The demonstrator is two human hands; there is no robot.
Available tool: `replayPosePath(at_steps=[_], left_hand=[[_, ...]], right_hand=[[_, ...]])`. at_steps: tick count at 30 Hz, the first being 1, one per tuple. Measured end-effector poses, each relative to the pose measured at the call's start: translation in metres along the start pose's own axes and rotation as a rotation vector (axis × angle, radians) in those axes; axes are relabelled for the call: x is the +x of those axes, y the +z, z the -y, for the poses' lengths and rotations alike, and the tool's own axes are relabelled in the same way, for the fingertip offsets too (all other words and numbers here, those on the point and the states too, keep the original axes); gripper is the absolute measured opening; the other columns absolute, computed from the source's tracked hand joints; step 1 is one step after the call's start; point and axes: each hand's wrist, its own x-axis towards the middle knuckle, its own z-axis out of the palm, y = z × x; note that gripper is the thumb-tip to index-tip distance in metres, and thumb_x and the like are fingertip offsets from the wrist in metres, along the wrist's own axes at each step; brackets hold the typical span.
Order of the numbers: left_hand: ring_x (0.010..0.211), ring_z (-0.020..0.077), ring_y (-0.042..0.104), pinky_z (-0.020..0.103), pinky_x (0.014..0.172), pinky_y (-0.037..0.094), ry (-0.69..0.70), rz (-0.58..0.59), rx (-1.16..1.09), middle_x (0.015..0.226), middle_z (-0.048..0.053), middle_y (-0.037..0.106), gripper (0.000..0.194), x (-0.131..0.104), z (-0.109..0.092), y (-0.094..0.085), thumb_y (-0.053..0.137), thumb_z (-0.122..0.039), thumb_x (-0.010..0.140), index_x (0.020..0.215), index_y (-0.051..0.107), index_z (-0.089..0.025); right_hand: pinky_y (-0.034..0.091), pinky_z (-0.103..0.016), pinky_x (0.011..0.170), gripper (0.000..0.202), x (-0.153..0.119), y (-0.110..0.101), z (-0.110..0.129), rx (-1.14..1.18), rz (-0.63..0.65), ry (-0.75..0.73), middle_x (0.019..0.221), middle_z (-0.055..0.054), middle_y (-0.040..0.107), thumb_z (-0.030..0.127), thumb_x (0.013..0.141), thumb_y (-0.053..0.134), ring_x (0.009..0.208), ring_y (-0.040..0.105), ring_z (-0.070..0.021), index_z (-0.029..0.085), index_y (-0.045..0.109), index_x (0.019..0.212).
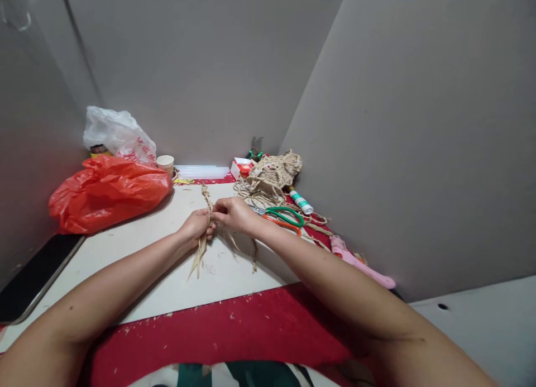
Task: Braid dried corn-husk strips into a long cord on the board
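Note:
A tan braided fibre strand (205, 192) stands up out of my hands, and its loose flat ends hang down below them over the white board (167, 270). My left hand (196, 226) is wrapped round the strand from the left. From the right, my right hand (233, 213) pinches the strand at its fingertips, close against my left fingers. Just beyond my right wrist lie scissors (285, 215) with green and orange handles. Thin loose fibre pieces lie on the board below my right hand.
A red plastic bag (111, 191), a white bag (115, 131) and a paper cup (165, 163) stand back left. A dark phone (37, 275) lies left. Back right are a rope pile (274, 172), pliers (256, 147) and a white-green tube (302, 202). A pink tool (368, 268) lies right.

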Motion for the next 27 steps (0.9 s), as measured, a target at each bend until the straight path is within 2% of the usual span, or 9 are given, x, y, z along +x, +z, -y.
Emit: replayPosePath(at_steps=[4,6,7,9,11,15,18,24,27], left_hand=[[0.029,0.0007,0.026,0.014,0.032,0.015,0.021,0.03,-0.03,0.045,-0.008,0.038,0.014,0.002,0.002,-0.003,0.054,-0.019,0.076,0.068,0.042,-0.017],[0.029,0.0004,0.025,0.014,0.032,0.015,0.013,0.036,-0.035,0.045,-0.009,0.038,0.015,0.002,0.002,-0.003,0.056,-0.019,0.075,0.068,0.042,-0.018],[0.029,0.0004,0.025,0.014,0.032,0.015,0.006,0.037,-0.037,0.045,-0.009,0.038,0.016,0.002,0.001,-0.002,0.056,-0.019,0.074,0.067,0.041,-0.018],[0.03,0.0004,0.025,0.014,0.032,0.014,-0.004,0.037,-0.041,0.046,-0.009,0.038,0.017,0.002,0.0,-0.002,0.056,-0.019,0.073,0.067,0.041,-0.018],[0.03,0.0005,0.025,0.014,0.032,0.014,-0.01,0.041,-0.045,0.046,-0.009,0.038,0.016,0.002,-0.001,-0.001,0.055,-0.017,0.074,0.067,0.041,-0.018],[0.03,0.0007,0.025,0.014,0.033,0.015,-0.025,0.057,-0.046,0.047,-0.008,0.039,0.012,0.004,0.0,-0.003,0.051,-0.013,0.073,0.068,0.041,-0.018],[0.03,0.0006,0.025,0.014,0.033,0.014,-0.036,0.059,-0.048,0.047,-0.008,0.039,0.012,0.005,0.0,-0.005,0.052,-0.012,0.072,0.068,0.042,-0.018],[0.031,0.0003,0.025,0.014,0.033,0.013,-0.059,0.076,-0.062,0.047,-0.007,0.039,0.013,0.003,-0.002,-0.006,0.049,-0.007,0.069,0.065,0.041,-0.017],[0.03,0.0005,0.024,0.014,0.033,0.012,-0.08,0.093,-0.081,0.047,-0.008,0.036,0.014,0.004,-0.002,-0.008,0.046,-0.005,0.069,0.066,0.041,-0.017]], right_hand=[[0.043,-0.023,0.065,0.024,-0.019,-0.035,-0.025,-0.062,-0.032,0.073,0.081,-0.005,0.068,0.034,0.086,0.045,0.07,0.059,-0.0144,0.019,0.062,0.093],[0.042,-0.024,0.068,0.022,-0.036,-0.057,-0.048,-0.2,-0.031,0.174,0.09,-0.007,0.068,0.029,0.083,0.045,0.077,0.06,-0.0163,0.019,0.062,0.093],[0.041,-0.026,0.066,0.019,-0.045,-0.066,-0.06,-0.261,-0.027,0.241,0.088,-0.009,0.067,0.024,0.079,0.048,0.076,0.059,-0.0187,0.017,0.063,0.089],[0.039,-0.027,0.061,0.021,-0.061,-0.077,-0.082,-0.507,0.142,0.455,0.085,-0.01,0.066,0.025,0.075,0.05,0.076,0.059,-0.0214,0.017,0.062,0.09],[0.037,-0.027,0.058,0.024,-0.072,-0.077,-0.095,-0.629,0.284,0.527,0.087,-0.011,0.066,0.024,0.073,0.051,0.076,0.06,-0.0225,0.017,0.061,0.094],[0.037,-0.029,0.058,0.026,-0.076,-0.06,-0.1,-0.696,0.325,0.514,0.092,-0.015,0.066,0.019,0.074,0.048,0.08,0.061,-0.0243,0.014,0.06,0.096],[0.037,-0.03,0.057,0.028,-0.072,-0.059,-0.101,-0.702,0.33,0.499,0.093,-0.015,0.066,0.023,0.074,0.051,0.081,0.061,-0.0258,0.014,0.059,0.099],[0.034,-0.029,0.053,0.039,-0.088,-0.095,-0.106,-0.707,0.359,0.489,0.086,-0.013,0.066,0.05,0.081,0.043,0.073,0.061,-0.0246,0.019,0.062,0.095],[0.033,-0.028,0.053,0.038,-0.102,-0.113,-0.102,-0.712,0.39,0.519,0.085,-0.013,0.066,0.049,0.082,0.042,0.072,0.061,-0.0244,0.019,0.062,0.095]])
